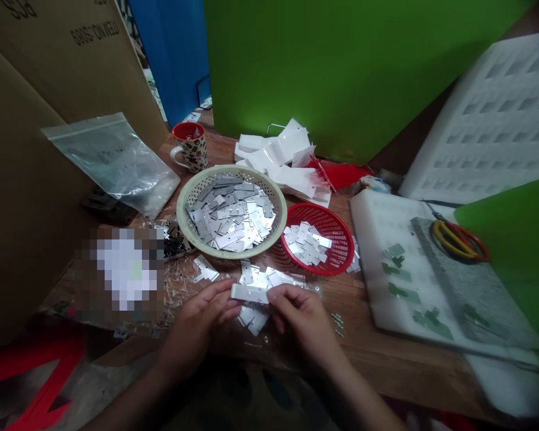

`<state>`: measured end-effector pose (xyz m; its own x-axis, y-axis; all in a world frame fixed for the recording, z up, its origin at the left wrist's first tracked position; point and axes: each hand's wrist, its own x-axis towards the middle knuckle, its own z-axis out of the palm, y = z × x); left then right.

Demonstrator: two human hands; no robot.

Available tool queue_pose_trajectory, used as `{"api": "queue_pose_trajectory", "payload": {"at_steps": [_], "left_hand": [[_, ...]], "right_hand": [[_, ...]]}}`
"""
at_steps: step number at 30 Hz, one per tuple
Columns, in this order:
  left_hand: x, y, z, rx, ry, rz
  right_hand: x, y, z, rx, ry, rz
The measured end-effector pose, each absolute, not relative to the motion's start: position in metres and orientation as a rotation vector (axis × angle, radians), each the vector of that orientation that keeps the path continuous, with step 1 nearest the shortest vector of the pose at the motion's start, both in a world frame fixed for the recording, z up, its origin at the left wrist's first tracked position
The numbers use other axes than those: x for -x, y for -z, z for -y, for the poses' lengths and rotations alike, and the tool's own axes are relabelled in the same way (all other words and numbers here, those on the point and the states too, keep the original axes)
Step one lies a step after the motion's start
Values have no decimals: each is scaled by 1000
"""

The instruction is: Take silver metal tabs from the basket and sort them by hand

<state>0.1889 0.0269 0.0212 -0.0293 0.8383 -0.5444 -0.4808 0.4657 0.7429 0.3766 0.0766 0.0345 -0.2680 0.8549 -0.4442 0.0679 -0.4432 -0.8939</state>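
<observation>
Between my two hands is a flat, silvery metal plate, held level above the table's front edge. My left hand grips its left end, and my right hand pinches its right end between thumb and fingers. Loose metal plates lie on the table just under and behind the held one. Beyond them stands a cream perforated basket heaped with similar plates. To its right, a red plastic basket carries a smaller pile of metal pieces.
A patterned mug and a clear zip bag stand at the back left. White foam on the right bears green pieces, a grey slab and pliers. Small pins lie right of my hands.
</observation>
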Motion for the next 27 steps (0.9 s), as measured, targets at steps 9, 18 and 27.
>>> {"api": "queue_pose_trajectory", "payload": {"at_steps": [9,18,27], "left_hand": [[-156,-11,-1,-630,-1063,-1430],[-195,-20,-39,-440,-1126,-1188],[-199,-19,-44,-403,-1111,-1182]], "right_hand": [[-384,-46,-86,1429,-1635,1116],[-363,-18,-56,1441,-1821,1002],[-366,-15,-56,1458,-1904,1004]]}}
